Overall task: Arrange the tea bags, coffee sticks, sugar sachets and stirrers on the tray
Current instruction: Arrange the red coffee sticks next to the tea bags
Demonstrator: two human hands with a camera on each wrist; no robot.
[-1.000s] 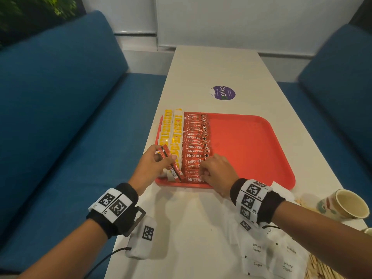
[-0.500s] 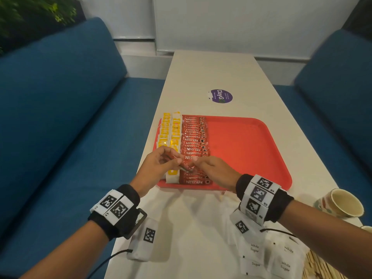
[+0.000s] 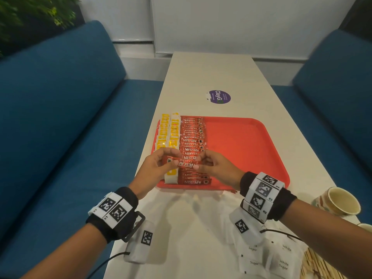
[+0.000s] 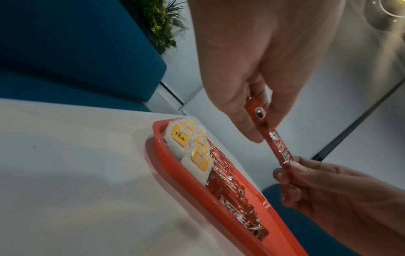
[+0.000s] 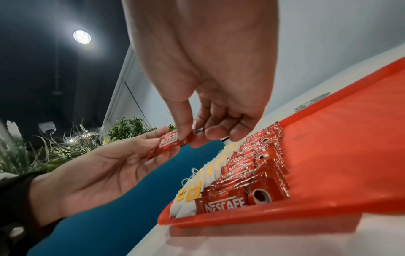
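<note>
Two hands share one coffee stick (image 3: 184, 164), held just above the near end of the red tray (image 3: 251, 158); the left hand (image 3: 159, 168) pinches its left end between thumb and fingers, the right hand (image 3: 213, 168) pinches the other; its long axis runs left to right, parallel to the coffee-stick row (image 3: 193, 141) directly beneath; neither hand is nearer, so lowering it looks the likely move.

"NESCAFE CLASSIC" on coffee sticks (image 3: 194, 158), "TEA" on tea-bag tags (image 4: 180, 138), "White Sugar" on sachets (image 3: 283, 264).
</note>
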